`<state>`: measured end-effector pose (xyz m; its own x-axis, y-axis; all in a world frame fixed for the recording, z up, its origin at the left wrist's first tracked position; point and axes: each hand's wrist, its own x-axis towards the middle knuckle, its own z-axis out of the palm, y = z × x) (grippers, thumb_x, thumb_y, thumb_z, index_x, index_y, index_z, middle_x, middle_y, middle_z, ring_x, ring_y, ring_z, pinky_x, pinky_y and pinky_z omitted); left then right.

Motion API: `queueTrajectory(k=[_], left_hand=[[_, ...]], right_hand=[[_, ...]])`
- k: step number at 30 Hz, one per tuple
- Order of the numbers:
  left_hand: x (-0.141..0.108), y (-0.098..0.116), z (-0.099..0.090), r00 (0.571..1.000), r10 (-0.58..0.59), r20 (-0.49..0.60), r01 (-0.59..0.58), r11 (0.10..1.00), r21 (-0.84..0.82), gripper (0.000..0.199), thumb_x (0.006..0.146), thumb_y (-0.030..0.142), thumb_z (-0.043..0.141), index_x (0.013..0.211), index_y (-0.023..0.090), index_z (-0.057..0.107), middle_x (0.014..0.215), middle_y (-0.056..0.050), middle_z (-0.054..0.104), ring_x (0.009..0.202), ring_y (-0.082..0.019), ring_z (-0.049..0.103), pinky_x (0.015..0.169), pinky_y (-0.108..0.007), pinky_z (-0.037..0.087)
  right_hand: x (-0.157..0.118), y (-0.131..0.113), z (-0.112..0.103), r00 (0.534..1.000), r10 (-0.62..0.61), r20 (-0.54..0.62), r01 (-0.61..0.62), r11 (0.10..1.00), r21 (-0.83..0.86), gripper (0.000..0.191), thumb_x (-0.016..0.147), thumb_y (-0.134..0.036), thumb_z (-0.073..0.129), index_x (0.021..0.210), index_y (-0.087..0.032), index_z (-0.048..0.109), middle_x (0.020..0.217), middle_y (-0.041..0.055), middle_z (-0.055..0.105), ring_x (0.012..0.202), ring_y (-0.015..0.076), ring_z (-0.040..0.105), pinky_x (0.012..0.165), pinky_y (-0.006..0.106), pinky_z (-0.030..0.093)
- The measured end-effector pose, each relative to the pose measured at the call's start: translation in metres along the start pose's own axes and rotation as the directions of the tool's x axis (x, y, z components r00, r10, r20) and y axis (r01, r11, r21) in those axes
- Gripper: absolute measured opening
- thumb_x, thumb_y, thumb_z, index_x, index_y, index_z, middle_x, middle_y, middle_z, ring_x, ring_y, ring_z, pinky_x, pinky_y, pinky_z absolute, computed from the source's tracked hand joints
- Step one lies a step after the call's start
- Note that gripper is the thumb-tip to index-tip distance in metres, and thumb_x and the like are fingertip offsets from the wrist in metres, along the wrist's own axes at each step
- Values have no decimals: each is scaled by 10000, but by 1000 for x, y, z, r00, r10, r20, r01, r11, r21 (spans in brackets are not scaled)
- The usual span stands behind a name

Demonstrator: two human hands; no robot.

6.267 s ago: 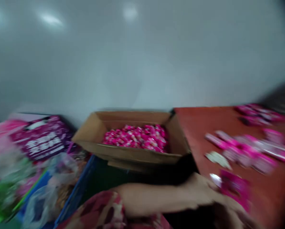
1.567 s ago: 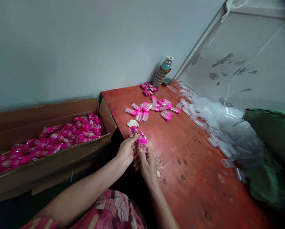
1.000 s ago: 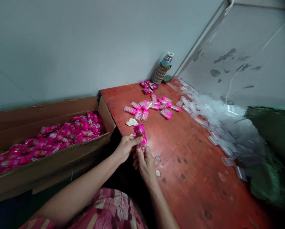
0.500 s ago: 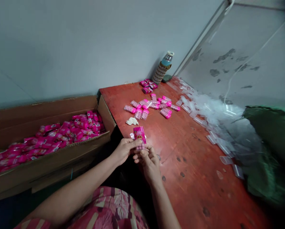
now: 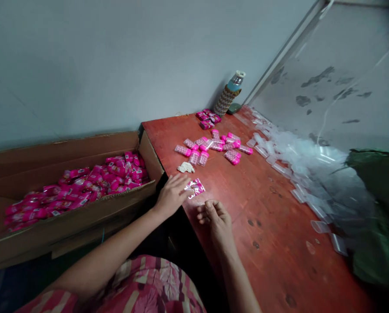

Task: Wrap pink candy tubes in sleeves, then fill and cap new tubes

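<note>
Left hand (image 5: 173, 195) reaches with fingers loosely spread, the fingertips at the near-left edge of the pink printed wrappers (image 5: 197, 187), which lie flat on the red table (image 5: 266, 208); contact is too blurred to tell. Right hand (image 5: 214, 211) sits at five o'clock from them, fingers curled narrow toward the thumb; I cannot tell whether anything is pinched there. Its wrist bends inward, while the left forearm slants up from seven o'clock, palm downward. I judge the step as picking up one wrapper, and a clean pick calls for a light pinch at its edge. At eleven o'clock lies a crumpled white scrap (image 5: 185, 167); toward twelve to one, pink-capped containers (image 5: 203, 158); at nine, the carton (image 5: 83, 217); near three, clear tubes (image 5: 298, 161).
</note>
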<state>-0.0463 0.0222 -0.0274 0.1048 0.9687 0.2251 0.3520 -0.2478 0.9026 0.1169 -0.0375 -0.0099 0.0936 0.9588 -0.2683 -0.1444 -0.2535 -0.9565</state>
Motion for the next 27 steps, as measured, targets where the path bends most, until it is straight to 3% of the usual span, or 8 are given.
queueTrajectory(k=[2, 4, 9, 12, 16, 21, 25, 27], left_hand=[[3, -4, 14, 993, 91, 68, -105, 967, 233, 318, 761, 314, 596, 1065, 225, 624, 1226, -72, 554, 1250, -252, 358, 1074, -488, 122], [5, -8, 24, 988, 133, 85, -154, 929, 338, 246, 784, 283, 571, 1015, 237, 645, 1193, -62, 581, 1253, -254, 352, 1065, -524, 102], [4, -15, 29, 981, 194, 26, -191, 913, 361, 211, 814, 304, 526, 950, 231, 670, 1120, -58, 628, 1222, -256, 394, 1054, -547, 119], [2, -14, 29, 976, 218, -6, -202, 914, 352, 225, 823, 314, 507, 949, 230, 673, 1111, -61, 633, 1211, -257, 406, 1056, -547, 106], [4, -11, 31, 978, 206, -35, -185, 932, 311, 214, 831, 252, 488, 908, 236, 687, 1077, -56, 650, 1175, -247, 449, 1049, -559, 98], [4, 3, 27, 984, 143, -108, -122, 976, 180, 222, 828, 259, 493, 944, 240, 682, 1079, -54, 648, 1131, -234, 494, 1035, -518, 207], [-1, 19, 27, 986, 148, -73, -148, 989, 6, 245, 830, 271, 492, 994, 225, 668, 1093, -57, 641, 1132, -220, 496, 1031, -451, 268], [-3, 23, 26, 995, 86, -57, -92, 988, -123, 257, 820, 291, 507, 1013, 222, 661, 1090, -64, 643, 1095, -217, 527, 1008, -418, 320]], right_hand=[[-1, 0, -1, 1000, 5, 8, -4, 998, -55, 214, 802, -392, 553, 792, -179, 537, 714, 13, 618, 565, 103, 560, 508, 202, 443], [-1, 1, -2, 1000, 12, 8, -11, 995, -102, 224, 789, -399, 566, 783, -176, 551, 708, 19, 618, 564, 111, 555, 514, 213, 442], [4, 4, -5, 999, 32, 44, -24, 987, -160, 238, 769, -410, 583, 785, -173, 560, 722, 33, 621, 566, 126, 555, 512, 237, 446], [11, 5, -4, 1000, -4, 4, 5, 988, -157, 239, 773, -392, 585, 867, -175, 560, 791, 39, 625, 629, 127, 567, 547, 235, 459], [18, 1, 2, 994, -45, -99, 35, 995, -95, 289, 754, -382, 610, 960, -191, 543, 913, 48, 619, 735, 141, 591, 602, 248, 480], [22, -3, 13, 980, -92, -179, 87, 995, -39, 299, 735, -380, 625, 969, -209, 549, 941, 32, 608, 806, 154, 595, 653, 271, 497], [30, -1, 19, 972, -127, -197, 150, 983, 106, 295, 702, -346, 657, 939, -209, 548, 811, -6, 612, 623, 108, 572, 600, 259, 481], [36, -2, 18, 966, -134, -221, 169, 974, 149, 276, 672, -315, 683, 886, -205, 546, 716, -36, 599, 543, 85, 539, 557, 232, 458]])
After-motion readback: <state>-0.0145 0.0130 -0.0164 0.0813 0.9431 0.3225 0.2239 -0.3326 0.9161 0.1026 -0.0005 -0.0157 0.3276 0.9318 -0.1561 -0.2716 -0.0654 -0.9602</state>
